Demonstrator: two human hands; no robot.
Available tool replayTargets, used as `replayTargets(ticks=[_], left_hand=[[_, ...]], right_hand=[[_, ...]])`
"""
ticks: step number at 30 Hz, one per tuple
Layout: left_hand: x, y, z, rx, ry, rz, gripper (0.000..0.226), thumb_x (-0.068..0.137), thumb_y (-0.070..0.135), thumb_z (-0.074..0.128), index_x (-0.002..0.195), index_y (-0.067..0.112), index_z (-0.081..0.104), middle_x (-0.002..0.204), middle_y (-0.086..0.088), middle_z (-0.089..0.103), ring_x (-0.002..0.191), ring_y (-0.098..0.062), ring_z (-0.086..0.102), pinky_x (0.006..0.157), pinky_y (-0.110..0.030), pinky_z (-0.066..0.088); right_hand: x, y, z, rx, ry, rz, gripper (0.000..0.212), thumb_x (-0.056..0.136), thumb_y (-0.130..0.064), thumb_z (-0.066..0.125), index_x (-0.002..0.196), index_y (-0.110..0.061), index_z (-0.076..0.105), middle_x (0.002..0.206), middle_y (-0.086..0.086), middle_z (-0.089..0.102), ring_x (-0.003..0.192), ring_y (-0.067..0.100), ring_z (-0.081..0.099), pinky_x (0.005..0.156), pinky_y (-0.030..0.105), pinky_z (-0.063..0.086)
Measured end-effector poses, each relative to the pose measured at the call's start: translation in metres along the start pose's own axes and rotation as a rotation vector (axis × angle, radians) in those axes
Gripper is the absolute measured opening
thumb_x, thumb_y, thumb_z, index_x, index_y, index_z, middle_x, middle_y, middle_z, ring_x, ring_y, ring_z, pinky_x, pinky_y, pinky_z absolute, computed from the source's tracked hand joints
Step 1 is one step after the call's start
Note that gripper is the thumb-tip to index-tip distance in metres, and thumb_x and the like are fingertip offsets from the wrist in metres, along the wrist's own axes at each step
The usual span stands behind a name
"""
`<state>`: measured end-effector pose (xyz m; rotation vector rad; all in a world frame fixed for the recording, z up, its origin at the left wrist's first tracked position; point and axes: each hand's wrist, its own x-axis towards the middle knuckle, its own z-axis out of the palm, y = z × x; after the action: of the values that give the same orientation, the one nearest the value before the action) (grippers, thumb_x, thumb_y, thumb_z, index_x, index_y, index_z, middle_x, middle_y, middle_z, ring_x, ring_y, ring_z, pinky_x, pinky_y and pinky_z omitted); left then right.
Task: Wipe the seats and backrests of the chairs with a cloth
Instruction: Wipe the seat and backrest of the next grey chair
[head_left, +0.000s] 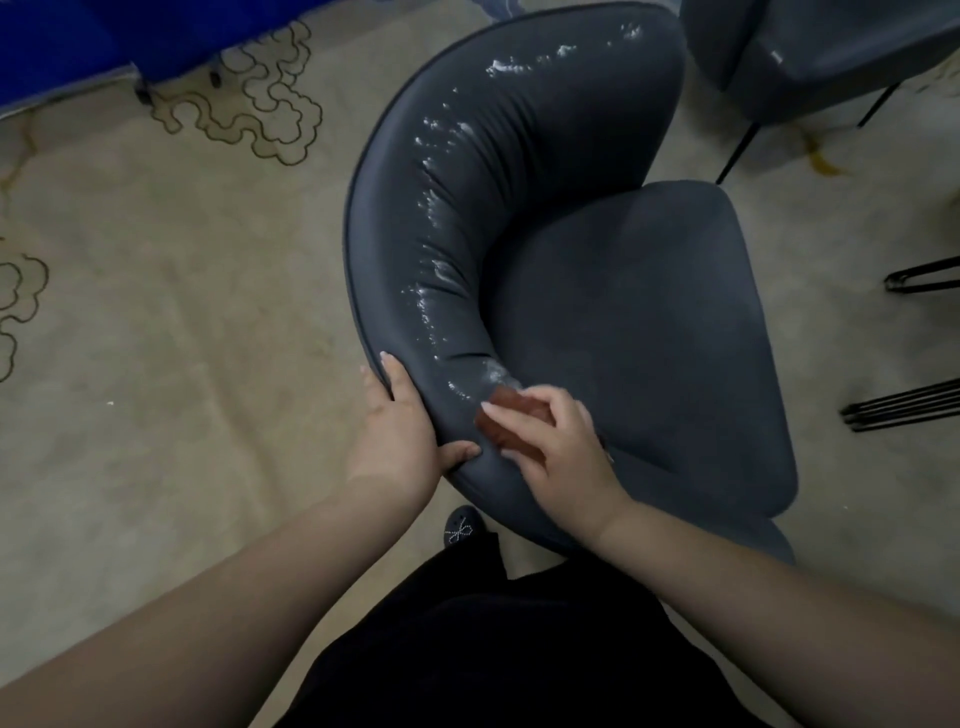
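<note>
Right hand (550, 441) pinching brown cloth (498, 415) against backrest (441, 218) at six o'clock; left hand (400, 426) clamped on rim. Unwiped roll curving away toward twelve o'clock; right hand nearer.

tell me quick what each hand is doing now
Left hand: grips the backrest edge.
Right hand: holds a brown cloth against the backrest.

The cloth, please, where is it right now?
The brown cloth is under the right hand, pressed on the near end of the chair's backrest, beside the left hand.
</note>
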<state>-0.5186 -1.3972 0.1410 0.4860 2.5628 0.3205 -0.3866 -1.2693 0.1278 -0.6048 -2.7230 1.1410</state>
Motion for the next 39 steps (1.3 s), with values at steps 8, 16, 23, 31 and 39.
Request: replayTargets(ticks=[8, 16, 23, 31, 39], left_hand=[[-0.005, -0.005, 0.0, -0.095, 0.006, 0.014, 0.136, 0.063, 0.053, 0.082, 0.152, 0.012, -0.012, 0.16, -0.014, -0.006, 0.144, -0.031, 0.019, 0.111, -0.034, 0.028], [0.013, 0.005, 0.006, -0.603, 0.267, -0.195, 0.064, 0.102, 0.04, 0.034, 0.154, 0.017, 0.005, 0.157, -0.006, 0.026, 0.142, -0.024, 0.028, 0.115, -0.034, 0.022], [0.029, 0.03, 0.032, -0.577, 0.539, -0.364, 0.054, 0.103, 0.03, 0.027, 0.154, 0.025, 0.009, 0.147, -0.006, 0.04, 0.125, -0.018, 0.039, 0.093, -0.023, 0.027], [0.031, 0.027, 0.04, -0.505, 0.596, -0.364, 0.054, 0.103, 0.03, 0.027, 0.153, 0.03, 0.01, 0.149, 0.003, 0.037, 0.118, -0.007, 0.035, 0.088, -0.015, 0.022], [0.032, 0.028, 0.04, -0.48, 0.624, -0.339, 0.053, 0.103, 0.019, 0.031, 0.154, 0.019, 0.013, 0.148, -0.005, 0.039, 0.119, -0.007, 0.03, 0.082, 0.006, 0.011]], right_hand=[[-0.01, -0.002, -0.004, 0.04, -0.057, -0.002, 0.053, 0.082, -0.012, 0.072, 0.128, -0.036, 0.062, 0.131, 0.003, 0.048, 0.115, 0.027, 0.046, 0.105, 0.034, 0.036], [0.002, -0.004, -0.009, 0.654, 0.045, 0.367, 0.051, 0.093, -0.004, 0.059, 0.121, -0.046, 0.06, 0.122, -0.014, 0.042, 0.053, 0.007, 0.057, 0.048, 0.02, 0.048], [0.043, 0.03, -0.032, 0.728, 0.019, 0.614, 0.043, 0.098, -0.019, 0.053, 0.13, -0.049, 0.052, 0.093, 0.011, 0.058, 0.047, 0.004, 0.053, 0.038, 0.018, 0.039], [0.107, 0.059, 0.024, 0.693, -0.252, 0.711, 0.036, 0.101, -0.03, 0.05, 0.137, -0.032, 0.053, 0.055, -0.007, 0.053, 0.042, 0.001, 0.044, 0.04, 0.017, 0.035], [0.071, 0.052, 0.003, 0.68, -0.283, 0.513, 0.037, 0.095, -0.02, 0.06, 0.129, -0.036, 0.061, 0.071, -0.015, 0.061, 0.046, 0.001, 0.053, 0.041, 0.013, 0.04]])
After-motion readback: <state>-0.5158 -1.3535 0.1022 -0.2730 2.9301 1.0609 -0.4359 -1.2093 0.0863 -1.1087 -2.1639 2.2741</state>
